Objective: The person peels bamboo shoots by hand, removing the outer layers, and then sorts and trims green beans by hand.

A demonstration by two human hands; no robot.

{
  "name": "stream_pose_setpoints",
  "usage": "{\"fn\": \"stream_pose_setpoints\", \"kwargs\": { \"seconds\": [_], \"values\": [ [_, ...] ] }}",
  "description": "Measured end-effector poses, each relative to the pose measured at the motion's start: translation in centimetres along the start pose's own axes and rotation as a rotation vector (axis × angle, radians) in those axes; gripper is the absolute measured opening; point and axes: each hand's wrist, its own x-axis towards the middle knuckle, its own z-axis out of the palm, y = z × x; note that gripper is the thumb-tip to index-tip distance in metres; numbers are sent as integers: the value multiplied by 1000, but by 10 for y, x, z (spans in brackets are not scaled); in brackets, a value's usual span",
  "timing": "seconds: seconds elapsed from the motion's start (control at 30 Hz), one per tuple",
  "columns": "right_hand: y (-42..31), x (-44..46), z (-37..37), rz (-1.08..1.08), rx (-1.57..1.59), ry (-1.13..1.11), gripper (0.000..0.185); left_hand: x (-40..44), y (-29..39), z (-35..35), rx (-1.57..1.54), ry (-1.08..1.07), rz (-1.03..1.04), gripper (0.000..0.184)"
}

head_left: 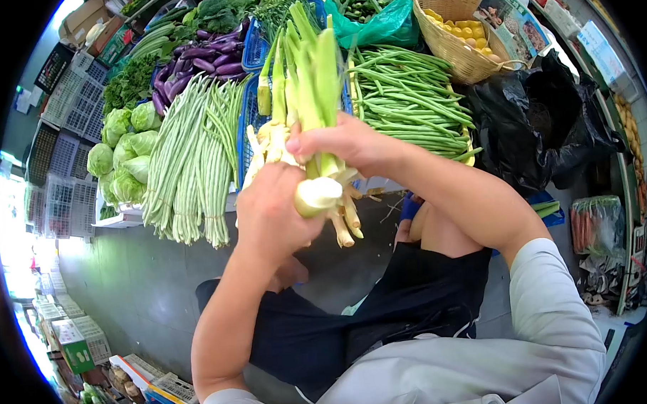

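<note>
A bundle of pale green stalks (318,81) with thick whitish bases is held over a blue basket (247,108). My right hand (339,143) wraps round the stalks just above their bases. Close by on the left, my left hand (272,207) is closed at the cut white end (320,193) of the thickest stalk. More pale stems (273,141) lie behind my hands, and a few thin root ends (343,226) hang below them. My left fingertips are partly hidden.
Long beans (190,157) and cabbages (126,155) lie left, with eggplants (204,60) behind. Green beans (409,99), a wicker basket (461,62) of yellow items and a black plastic bag (510,128) are right. Grey floor (141,279) shows below the stall's edge.
</note>
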Motion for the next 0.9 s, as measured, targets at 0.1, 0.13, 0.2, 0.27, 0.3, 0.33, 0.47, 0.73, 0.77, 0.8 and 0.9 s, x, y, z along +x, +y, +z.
{"fn": "stream_pose_setpoints", "kwargs": {
  "seconds": [0.1, 0.13, 0.2, 0.27, 0.3, 0.33, 0.47, 0.73, 0.77, 0.8, 0.9],
  "values": [
    [-10, -4, -3, -39, 199, 107, 25, 13, -16, -5, -140, 259, 117, 31],
    [-14, -7, -5, -39, 198, 107, 25, 15, -17, -5, -140, 261, 117, 31],
    [-22, -11, -7, -75, 200, -59, 27, 19, -15, -8, -30, 461, 244, 30],
    [-25, -17, 1, -105, 215, -107, 28, 17, -12, -11, -20, 473, 248, 30],
    [-22, -17, 2, -121, 152, -101, 28, 16, -12, -12, -19, 474, 272, 31],
    [-20, -17, 2, -135, 90, -95, 28, 15, -11, -12, -20, 474, 293, 32],
    [-24, -16, 4, -138, 124, -135, 27, 14, -11, -15, 6, 468, 298, 32],
    [-24, -14, 2, -155, 78, -149, 25, 14, -12, -13, 18, 451, 288, 32],
    [-24, -14, 2, -156, 61, -148, 26, 14, -12, -13, 11, 446, 288, 32],
    [-24, -14, 1, -155, 61, -149, 26, 14, -12, -13, 11, 446, 288, 32],
    [-21, -13, 1, -168, 43, -144, 28, 13, -12, -15, 4, 428, 284, 29]
  ]
}}
